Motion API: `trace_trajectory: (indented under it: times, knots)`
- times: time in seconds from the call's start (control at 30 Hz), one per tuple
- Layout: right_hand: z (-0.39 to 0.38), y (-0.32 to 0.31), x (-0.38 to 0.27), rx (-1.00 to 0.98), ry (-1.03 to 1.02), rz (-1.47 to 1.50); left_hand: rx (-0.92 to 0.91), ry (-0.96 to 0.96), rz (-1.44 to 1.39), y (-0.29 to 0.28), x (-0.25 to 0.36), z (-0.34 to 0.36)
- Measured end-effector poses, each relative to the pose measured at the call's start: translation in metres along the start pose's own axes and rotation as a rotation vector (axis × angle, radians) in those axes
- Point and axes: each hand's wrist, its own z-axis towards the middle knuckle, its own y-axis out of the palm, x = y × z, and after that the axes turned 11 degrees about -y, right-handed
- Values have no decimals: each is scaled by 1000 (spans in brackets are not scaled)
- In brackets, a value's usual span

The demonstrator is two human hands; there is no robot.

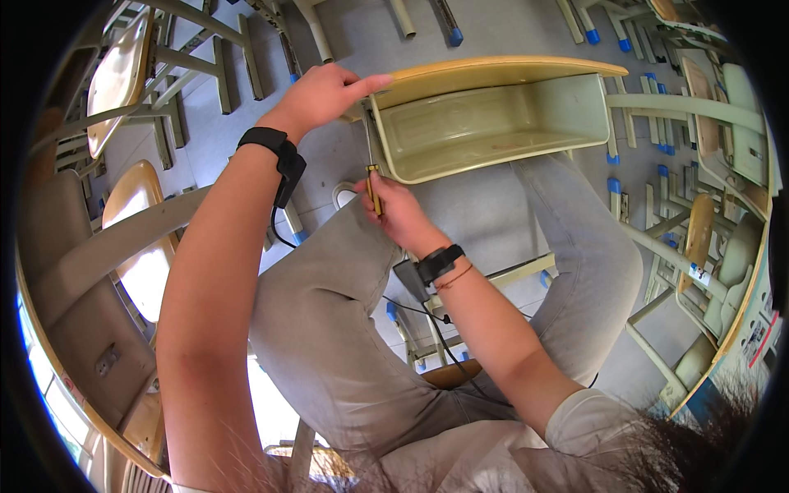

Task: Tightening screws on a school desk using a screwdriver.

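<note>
A school desk (501,71) with a wooden top edge and a cream open storage box (493,123) stands in front of my knees. My left hand (329,94) grips the desk's upper left corner, fingers over the wooden edge. My right hand (386,201) holds a yellow-handled screwdriver (374,187), its thin shaft pointing up along the box's left side toward that corner. What the tip touches is too small to make out. Both wrists carry black straps with small devices, and cables run from them.
Chairs (115,94) with wooden seats and grey metal frames crowd the left. More desks and chairs (699,242) with blue-capped feet line the right and back. A grey tiled floor (386,45) shows between them. My jeans-covered legs (320,329) are spread below the desk box.
</note>
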Motion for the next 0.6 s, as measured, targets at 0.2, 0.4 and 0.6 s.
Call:
trace_trajectory:
  times: [0.2,0.4,0.6]
  knots:
    - [5,-28,-7,-310,226,616,-7,-9,37,1,5,3]
    - [1,9,20,288,-329,-631,-15,-16,20,0,5,0]
    - [3,-1,0,50,43,74,-13,-15,8,0,0,-1]
